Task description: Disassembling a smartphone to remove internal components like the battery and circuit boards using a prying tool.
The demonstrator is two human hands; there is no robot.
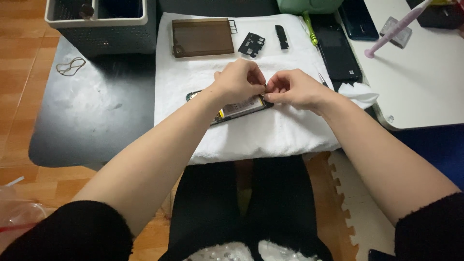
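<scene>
An opened phone (237, 109) with its back off lies on a white towel (270, 130), its battery showing. My left hand (238, 81) rests over the phone's upper end, fingers pinched together at its top right corner. My right hand (295, 89) meets it there, fingertips pinched on something small at that same corner; what they pinch is too small to make out. Both hands touch each other at the fingertips above the phone's edge.
On the towel's far side lie a brownish flat panel (202, 36) and two small black phone parts (251, 44), (282, 36). A grey bin (104, 24) stands at back left, a rubber band (70, 65) on the black table. A dark phone (337, 52) and a green screwdriver (310, 29) lie right.
</scene>
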